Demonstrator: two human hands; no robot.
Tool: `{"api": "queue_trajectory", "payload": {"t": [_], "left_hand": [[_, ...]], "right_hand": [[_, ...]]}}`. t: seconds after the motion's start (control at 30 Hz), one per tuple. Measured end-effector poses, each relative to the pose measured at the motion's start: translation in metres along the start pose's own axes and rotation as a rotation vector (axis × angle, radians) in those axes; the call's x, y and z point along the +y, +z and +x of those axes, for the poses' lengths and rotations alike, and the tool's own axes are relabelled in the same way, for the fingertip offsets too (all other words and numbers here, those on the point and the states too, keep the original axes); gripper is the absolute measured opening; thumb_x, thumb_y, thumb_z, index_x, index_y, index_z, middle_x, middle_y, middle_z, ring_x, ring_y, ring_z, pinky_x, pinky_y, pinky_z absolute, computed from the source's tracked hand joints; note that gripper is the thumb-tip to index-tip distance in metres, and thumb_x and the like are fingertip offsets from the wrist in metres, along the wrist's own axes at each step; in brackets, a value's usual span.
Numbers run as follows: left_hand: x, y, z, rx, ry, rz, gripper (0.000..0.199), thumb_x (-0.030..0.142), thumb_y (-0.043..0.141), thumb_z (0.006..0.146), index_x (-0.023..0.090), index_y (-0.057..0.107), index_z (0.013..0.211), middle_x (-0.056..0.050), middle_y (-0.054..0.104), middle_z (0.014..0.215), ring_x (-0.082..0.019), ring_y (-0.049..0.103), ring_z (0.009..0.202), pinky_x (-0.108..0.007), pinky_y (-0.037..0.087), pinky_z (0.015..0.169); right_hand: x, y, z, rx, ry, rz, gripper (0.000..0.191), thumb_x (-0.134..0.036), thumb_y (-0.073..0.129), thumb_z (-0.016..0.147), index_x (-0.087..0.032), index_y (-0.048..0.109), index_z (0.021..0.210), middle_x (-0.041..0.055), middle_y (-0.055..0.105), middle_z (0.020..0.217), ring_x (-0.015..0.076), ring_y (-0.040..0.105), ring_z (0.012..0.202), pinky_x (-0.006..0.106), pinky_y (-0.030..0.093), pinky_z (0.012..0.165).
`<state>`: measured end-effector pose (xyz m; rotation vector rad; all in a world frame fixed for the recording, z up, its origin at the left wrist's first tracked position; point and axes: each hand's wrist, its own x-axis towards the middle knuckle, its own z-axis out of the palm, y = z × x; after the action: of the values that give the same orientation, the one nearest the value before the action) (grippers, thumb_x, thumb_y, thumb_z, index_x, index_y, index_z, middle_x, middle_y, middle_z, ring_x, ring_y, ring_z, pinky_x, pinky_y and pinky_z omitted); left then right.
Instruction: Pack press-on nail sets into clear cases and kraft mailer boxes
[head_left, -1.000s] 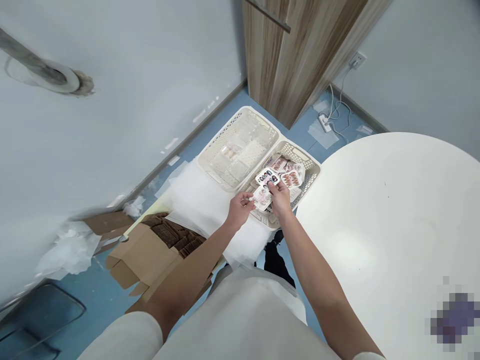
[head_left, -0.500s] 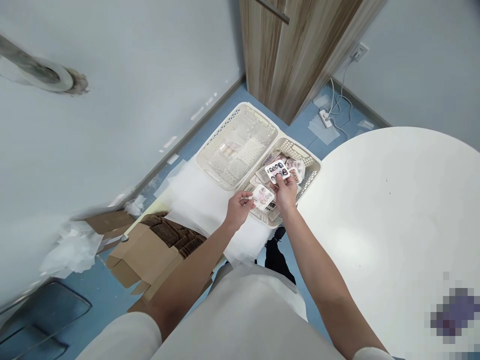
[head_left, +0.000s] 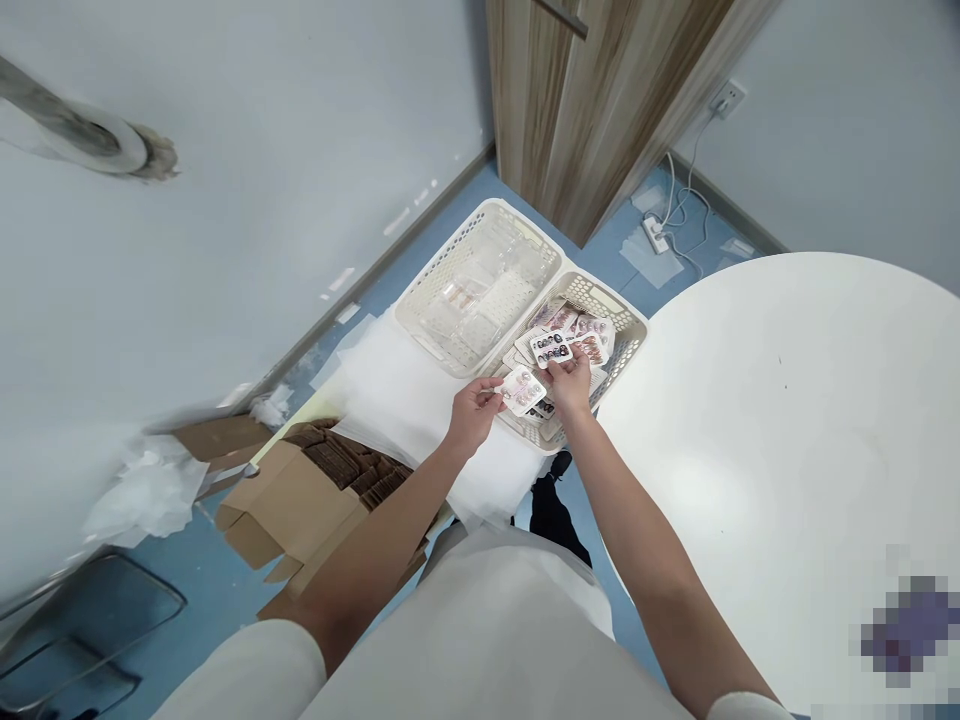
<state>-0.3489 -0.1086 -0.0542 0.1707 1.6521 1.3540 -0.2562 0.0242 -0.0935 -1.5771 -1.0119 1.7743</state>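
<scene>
Between its fingertips my left hand (head_left: 475,412) pinches a white card with pink pieces (head_left: 523,391), held over the near edge of the right basket. My right hand (head_left: 570,381) is closed on a white card with dark pieces (head_left: 552,347), just above the pile. Beneath both hands the right cream basket (head_left: 631,340) holds several similar cards, some with pinkish pieces (head_left: 589,348). Against it on the left stands another cream basket (head_left: 406,318) with clear plastic boxes (head_left: 491,290) inside.
A round white table (head_left: 795,450) fills the right side. At the lower left is an open cardboard box (head_left: 300,505) with folded brown pieces, near a dark chair (head_left: 90,625). A wooden cabinet (head_left: 592,100) and a power strip (head_left: 655,235) are behind the baskets.
The dark-pieced card in my right hand has tilted flatter and sits slightly lower. The pink-pieced card in my left hand has shifted slightly left and up. The view has moved a little.
</scene>
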Motion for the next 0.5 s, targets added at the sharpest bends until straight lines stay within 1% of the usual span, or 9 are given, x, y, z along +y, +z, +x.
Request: {"api": "queue_trajectory", "payload": {"t": [0.07, 0.13, 0.2, 0.23, 0.27, 0.33, 0.4, 0.43, 0.5], "left_hand": [[0.0, 0.0, 0.001, 0.002, 0.014, -0.002, 0.029, 0.023, 0.06, 0.069, 0.014, 0.058, 0.096, -0.001, 0.064, 0.072, -0.009, 0.06, 0.065, -0.029, 0.051, 0.072], [0.001, 0.0, 0.002, -0.002, 0.021, -0.012, 0.028, 0.022, 0.059, 0.069, 0.014, 0.058, 0.096, -0.002, 0.065, 0.075, -0.01, 0.06, 0.069, -0.03, 0.051, 0.072], [0.004, -0.001, 0.002, -0.011, 0.033, -0.021, 0.027, 0.022, 0.058, 0.07, 0.014, 0.058, 0.095, -0.003, 0.065, 0.079, -0.012, 0.061, 0.074, -0.03, 0.051, 0.072], [0.005, -0.001, 0.003, -0.017, 0.045, -0.019, 0.026, 0.022, 0.058, 0.07, 0.014, 0.058, 0.095, -0.003, 0.065, 0.081, -0.013, 0.061, 0.075, -0.03, 0.051, 0.071], [0.006, -0.001, 0.003, -0.021, 0.059, -0.01, 0.025, 0.022, 0.057, 0.071, 0.014, 0.058, 0.094, -0.004, 0.065, 0.082, -0.013, 0.061, 0.076, -0.03, 0.051, 0.07], [0.009, -0.001, 0.003, -0.028, 0.092, 0.019, 0.023, 0.021, 0.056, 0.072, 0.013, 0.058, 0.093, -0.005, 0.064, 0.085, -0.014, 0.06, 0.076, -0.028, 0.05, 0.066], [0.012, -0.001, 0.003, -0.03, 0.119, 0.053, 0.022, 0.02, 0.055, 0.072, 0.013, 0.058, 0.093, -0.007, 0.064, 0.089, -0.015, 0.06, 0.077, -0.027, 0.049, 0.064], [0.012, 0.0, 0.003, -0.032, 0.131, 0.066, 0.022, 0.02, 0.055, 0.072, 0.013, 0.058, 0.093, -0.008, 0.064, 0.091, -0.015, 0.06, 0.079, -0.026, 0.049, 0.064], [0.013, -0.001, 0.002, -0.037, 0.158, 0.08, 0.025, 0.019, 0.056, 0.072, 0.014, 0.056, 0.097, -0.009, 0.063, 0.097, -0.016, 0.06, 0.085, -0.026, 0.049, 0.067]], "right_hand": [[0.0, -0.003, -0.001, -0.008, -0.061, -0.134, 0.054, -0.023, 0.056, 0.067, -0.02, 0.035, 0.117, 0.0043, 0.052, 0.099, 0.0155, 0.055, 0.092, 0.035, 0.048, 0.08], [-0.004, -0.007, -0.006, 0.019, -0.202, -0.302, 0.057, -0.026, 0.056, 0.068, -0.018, 0.035, 0.121, 0.0108, 0.042, 0.12, 0.0197, 0.046, 0.109, 0.037, 0.042, 0.09], [-0.011, -0.01, -0.016, 0.035, -0.36, -0.43, 0.056, -0.03, 0.055, 0.071, -0.019, 0.036, 0.123, 0.0115, 0.034, 0.13, 0.021, 0.036, 0.118, 0.038, 0.035, 0.096], [-0.015, -0.011, -0.022, 0.006, -0.401, -0.456, 0.053, -0.032, 0.053, 0.073, -0.019, 0.038, 0.122, 0.0109, 0.036, 0.129, 0.0205, 0.037, 0.118, 0.038, 0.035, 0.096], [-0.019, -0.011, -0.028, -0.057, -0.4, -0.452, 0.049, -0.034, 0.051, 0.075, -0.02, 0.041, 0.12, 0.0104, 0.042, 0.125, 0.0199, 0.041, 0.114, 0.038, 0.036, 0.094], [-0.024, -0.011, -0.038, -0.228, -0.303, -0.382, 0.042, -0.038, 0.047, 0.078, -0.019, 0.047, 0.115, 0.0086, 0.055, 0.108, 0.0178, 0.053, 0.096, 0.036, 0.043, 0.085], [-0.026, -0.012, -0.046, -0.351, -0.185, -0.307, 0.039, -0.042, 0.047, 0.078, -0.018, 0.053, 0.108, 0.0054, 0.061, 0.089, 0.015, 0.057, 0.077, 0.032, 0.047, 0.072], [-0.026, -0.012, -0.049, -0.374, -0.144, -0.287, 0.038, -0.043, 0.049, 0.077, -0.018, 0.055, 0.105, 0.0038, 0.061, 0.082, 0.0137, 0.056, 0.069, 0.03, 0.047, 0.067], [-0.025, -0.013, -0.055, -0.378, -0.098, -0.281, 0.036, -0.042, 0.054, 0.073, -0.017, 0.059, 0.098, 0.0009, 0.06, 0.071, 0.0113, 0.053, 0.06, 0.027, 0.045, 0.059]]}}
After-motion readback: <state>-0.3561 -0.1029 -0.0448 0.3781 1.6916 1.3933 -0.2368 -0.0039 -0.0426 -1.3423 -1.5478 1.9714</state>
